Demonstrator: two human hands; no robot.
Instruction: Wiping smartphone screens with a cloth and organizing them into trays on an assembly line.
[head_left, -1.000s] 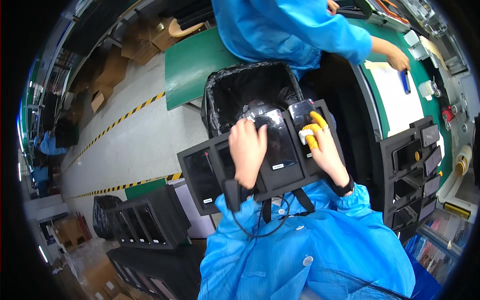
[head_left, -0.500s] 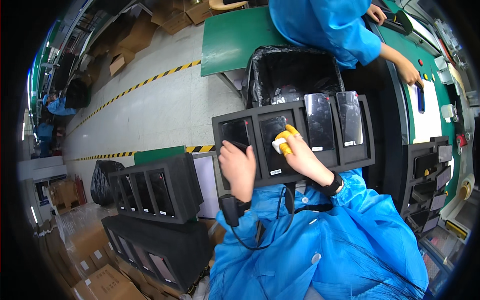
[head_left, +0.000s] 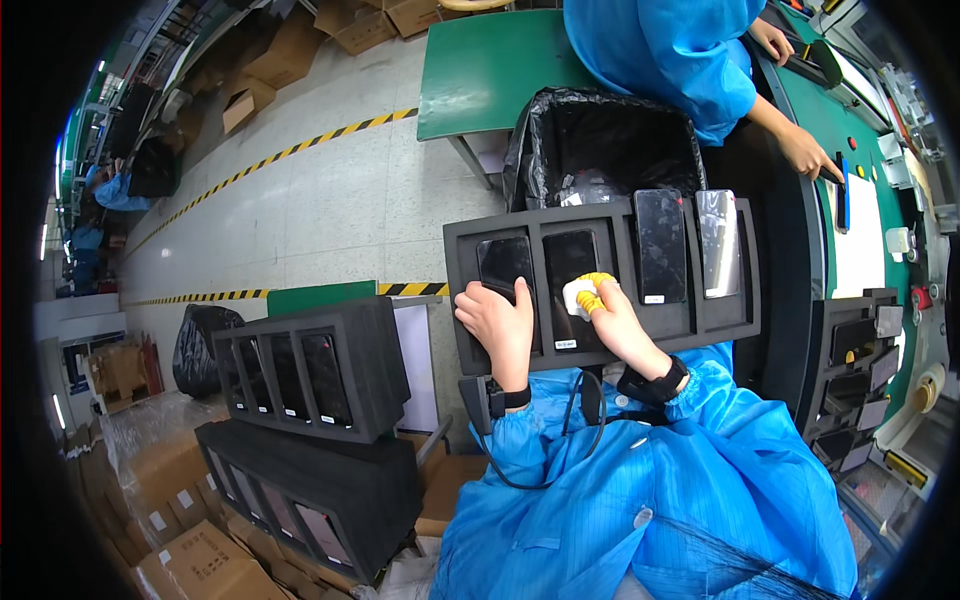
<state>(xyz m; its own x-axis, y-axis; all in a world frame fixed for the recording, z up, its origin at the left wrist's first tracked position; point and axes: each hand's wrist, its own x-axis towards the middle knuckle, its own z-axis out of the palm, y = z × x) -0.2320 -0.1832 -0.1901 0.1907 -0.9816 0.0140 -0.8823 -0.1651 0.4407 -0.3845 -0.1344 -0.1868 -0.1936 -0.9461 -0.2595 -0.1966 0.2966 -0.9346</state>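
In the tray (head_left: 722, 315), a phone (head_left: 570, 252) could be scratched by hard pressing; a wipe (head_left: 577, 294) is pinched by the right hand (head_left: 620, 326), the left hand's (head_left: 500, 318) grip unclear.

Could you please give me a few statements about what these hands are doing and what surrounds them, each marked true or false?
1. The right hand holds a white cloth against the second smartphone from the left. True.
2. The right hand's fingers are all bare. False: yellow finger covers show on it.
3. The left hand is at the leftmost smartphone. True.
4. The black foam tray in front of the person contains only two smartphones. False: four lie in it.
5. A bin lined with a black bag stands beyond the tray. True.
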